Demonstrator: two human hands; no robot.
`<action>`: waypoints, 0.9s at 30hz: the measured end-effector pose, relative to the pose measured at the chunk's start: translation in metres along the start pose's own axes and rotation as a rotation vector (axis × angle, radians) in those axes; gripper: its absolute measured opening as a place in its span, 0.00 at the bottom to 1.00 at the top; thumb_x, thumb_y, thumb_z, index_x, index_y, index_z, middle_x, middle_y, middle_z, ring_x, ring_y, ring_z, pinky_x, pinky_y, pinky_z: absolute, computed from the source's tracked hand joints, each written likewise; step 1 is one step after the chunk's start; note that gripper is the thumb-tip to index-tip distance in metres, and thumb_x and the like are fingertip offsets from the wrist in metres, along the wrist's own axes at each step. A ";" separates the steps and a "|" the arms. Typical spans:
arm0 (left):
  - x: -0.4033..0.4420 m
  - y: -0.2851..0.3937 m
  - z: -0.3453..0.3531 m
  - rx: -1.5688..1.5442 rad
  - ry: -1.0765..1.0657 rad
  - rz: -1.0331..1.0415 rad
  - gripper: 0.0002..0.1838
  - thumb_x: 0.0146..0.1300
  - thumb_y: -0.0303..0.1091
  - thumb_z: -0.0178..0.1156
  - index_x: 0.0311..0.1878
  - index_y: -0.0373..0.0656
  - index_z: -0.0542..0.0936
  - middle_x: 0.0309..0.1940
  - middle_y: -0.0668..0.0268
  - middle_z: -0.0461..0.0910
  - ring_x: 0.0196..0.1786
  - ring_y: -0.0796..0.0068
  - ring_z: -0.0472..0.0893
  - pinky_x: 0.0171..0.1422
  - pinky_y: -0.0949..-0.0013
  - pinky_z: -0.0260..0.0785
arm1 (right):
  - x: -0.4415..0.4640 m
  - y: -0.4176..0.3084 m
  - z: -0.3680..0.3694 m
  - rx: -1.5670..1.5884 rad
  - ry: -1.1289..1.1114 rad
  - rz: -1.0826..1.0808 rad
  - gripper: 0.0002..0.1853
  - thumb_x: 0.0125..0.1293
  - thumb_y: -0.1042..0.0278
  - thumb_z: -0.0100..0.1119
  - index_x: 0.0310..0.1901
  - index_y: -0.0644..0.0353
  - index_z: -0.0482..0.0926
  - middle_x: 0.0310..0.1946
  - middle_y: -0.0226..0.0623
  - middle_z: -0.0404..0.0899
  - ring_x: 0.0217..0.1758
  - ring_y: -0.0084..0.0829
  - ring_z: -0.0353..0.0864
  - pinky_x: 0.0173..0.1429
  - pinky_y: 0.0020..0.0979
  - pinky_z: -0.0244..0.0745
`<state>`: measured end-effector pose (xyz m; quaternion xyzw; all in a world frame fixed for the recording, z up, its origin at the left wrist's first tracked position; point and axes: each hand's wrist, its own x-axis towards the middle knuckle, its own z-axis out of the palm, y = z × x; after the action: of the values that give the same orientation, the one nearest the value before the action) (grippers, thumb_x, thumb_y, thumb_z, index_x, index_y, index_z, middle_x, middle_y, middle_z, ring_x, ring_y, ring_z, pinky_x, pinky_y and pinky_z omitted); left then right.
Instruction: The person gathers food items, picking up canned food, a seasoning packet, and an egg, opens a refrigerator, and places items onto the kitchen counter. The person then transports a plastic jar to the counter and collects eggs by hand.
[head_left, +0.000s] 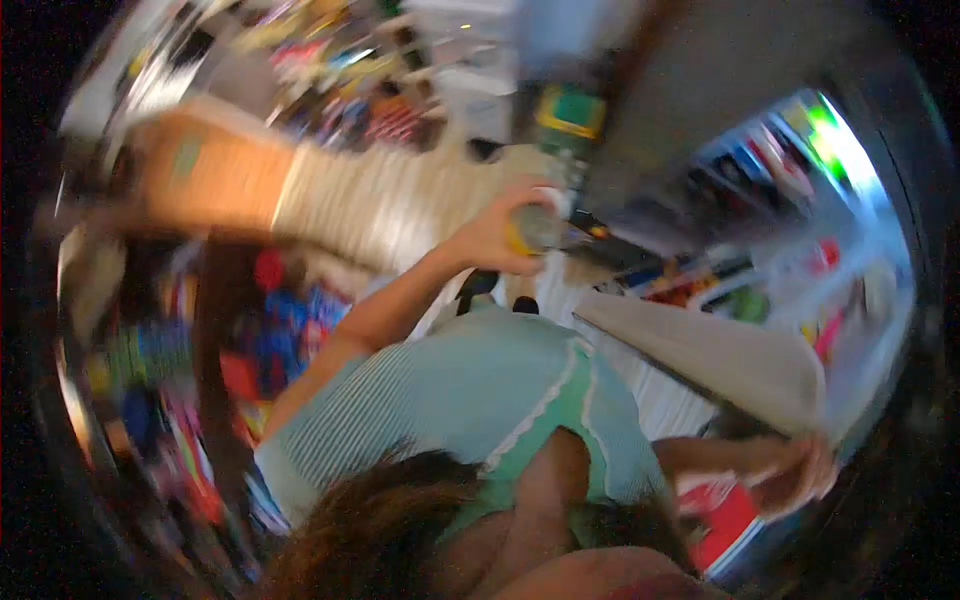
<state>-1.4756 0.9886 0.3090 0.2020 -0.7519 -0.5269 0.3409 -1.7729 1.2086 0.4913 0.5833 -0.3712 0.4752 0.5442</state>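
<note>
My left hand point(505, 235) reaches out in front of my body, its fingers wrapped round a small jar point(537, 228). The jar looks clear or greyish with yellow low on its side and a pale part at the top; motion blur hides details. On the right, my right hand point(808, 468) is beside the end of a pale, slanted panel point(720, 345), which looks like part of a fridge door. Its fingers are smeared, so I cannot tell whether they grip the edge. Behind the panel is a lit fridge interior point(770, 170) with several items.
An orange-brown wooden surface point(210, 170) is at the left. Crowded, colourful goods point(330, 90) fill the back left, and more lie at the lower left point(280, 330). A red item point(722, 520) is below my right arm. Light wooden floor point(385, 195) shows ahead of my feet.
</note>
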 end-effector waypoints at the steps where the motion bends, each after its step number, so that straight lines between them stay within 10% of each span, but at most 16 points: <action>1: -0.003 0.004 0.006 -0.012 0.025 0.008 0.35 0.32 0.41 0.73 0.49 0.45 0.73 0.60 0.56 0.66 0.63 0.58 0.66 0.66 0.57 0.57 | -0.002 0.006 0.002 0.068 0.042 -0.010 0.10 0.52 0.70 0.68 0.27 0.70 0.81 0.24 0.46 0.82 0.29 0.33 0.79 0.47 0.38 0.70; 3: -0.010 0.016 0.018 0.110 0.099 0.090 0.34 0.31 0.39 0.72 0.48 0.46 0.73 0.59 0.56 0.66 0.62 0.56 0.65 0.67 0.56 0.56 | -0.004 0.008 0.019 0.049 -0.065 -0.024 0.15 0.60 0.59 0.61 0.29 0.66 0.79 0.26 0.44 0.82 0.31 0.35 0.81 0.47 0.40 0.73; 4: -0.014 0.023 0.025 0.118 0.157 0.106 0.34 0.29 0.38 0.72 0.48 0.46 0.74 0.55 0.55 0.68 0.61 0.55 0.66 0.65 0.56 0.58 | -0.001 0.006 0.043 0.294 0.059 -0.030 0.10 0.54 0.71 0.67 0.30 0.71 0.82 0.25 0.45 0.81 0.34 0.33 0.81 0.50 0.37 0.71; 16: -0.158 0.074 0.036 0.259 0.766 -0.184 0.31 0.28 0.31 0.70 0.45 0.45 0.73 0.54 0.55 0.66 0.56 0.57 0.70 0.60 0.60 0.63 | -0.044 0.019 0.203 0.694 0.004 0.593 0.08 0.55 0.75 0.67 0.31 0.72 0.82 0.29 0.45 0.82 0.36 0.32 0.81 0.44 0.31 0.76; 24: -0.253 0.085 0.016 0.438 0.990 -0.176 0.35 0.30 0.33 0.70 0.50 0.46 0.73 0.54 0.56 0.69 0.61 0.56 0.67 0.64 0.57 0.60 | -0.107 -0.183 0.261 1.084 -1.240 0.733 0.16 0.57 0.72 0.63 0.47 0.68 0.79 0.45 0.42 0.81 0.47 0.34 0.78 0.52 0.33 0.74; 27: -0.276 0.101 -0.002 0.468 0.999 -0.318 0.36 0.27 0.35 0.71 0.48 0.45 0.74 0.55 0.54 0.69 0.60 0.55 0.69 0.63 0.57 0.61 | -0.169 -0.201 0.269 1.051 -1.589 0.414 0.22 0.54 0.61 0.63 0.51 0.59 0.78 0.46 0.46 0.81 0.48 0.42 0.80 0.54 0.37 0.73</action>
<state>-1.2791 1.2072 0.3210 0.6073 -0.5565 -0.2320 0.5174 -1.5877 0.9552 0.2844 0.8254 -0.4661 0.1345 -0.2886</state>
